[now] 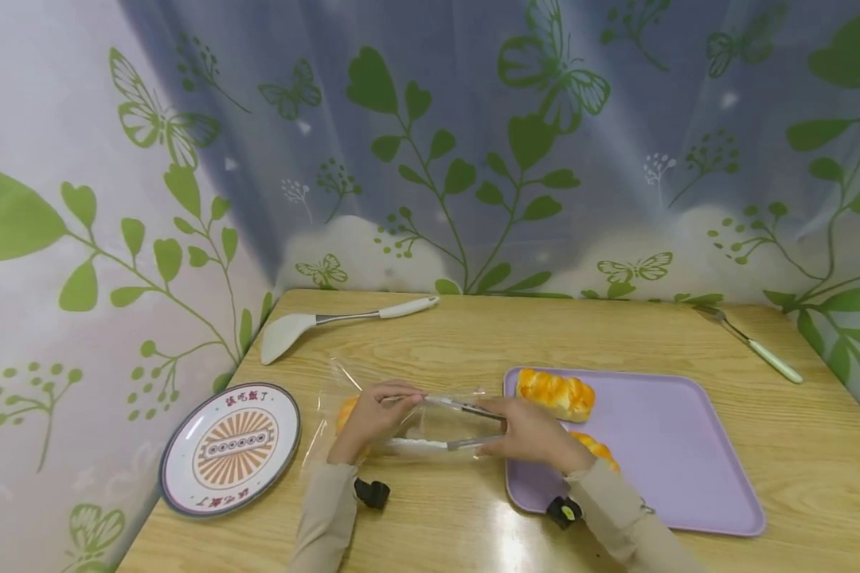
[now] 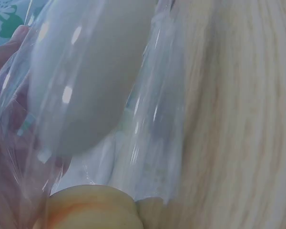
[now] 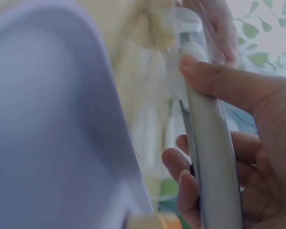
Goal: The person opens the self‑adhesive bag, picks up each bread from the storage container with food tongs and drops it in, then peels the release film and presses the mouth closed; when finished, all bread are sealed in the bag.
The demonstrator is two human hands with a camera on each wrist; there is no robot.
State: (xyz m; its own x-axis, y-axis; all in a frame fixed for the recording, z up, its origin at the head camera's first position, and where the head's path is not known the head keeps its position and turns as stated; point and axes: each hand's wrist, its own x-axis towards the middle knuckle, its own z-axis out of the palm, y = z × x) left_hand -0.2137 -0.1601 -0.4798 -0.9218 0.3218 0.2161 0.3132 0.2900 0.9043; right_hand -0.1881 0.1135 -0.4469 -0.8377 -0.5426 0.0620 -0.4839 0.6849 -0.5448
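Note:
My right hand [image 1: 533, 434] grips a pair of tongs [image 3: 209, 157] with metal handles and white tips. The tongs reach leftward into a clear plastic bag [image 1: 322, 434], their two arms spread apart. With thumb and fingers my left hand [image 1: 378, 410] pinches the bag's upper edge near the upper arm of the tongs. A golden bread roll [image 1: 345, 411] lies inside the bag, partly behind the left hand. In the left wrist view a broad pale tong tip [image 2: 95, 81] shows through the plastic, above the roll.
Two more bread rolls, one at the back [image 1: 555, 394] and one partly hidden by the right arm [image 1: 596, 451], sit on a purple tray [image 1: 674, 454]. A patterned plate [image 1: 290, 422] is at left, a white spatula [image 1: 287, 334] behind, a fork [image 1: 774, 360] at far right.

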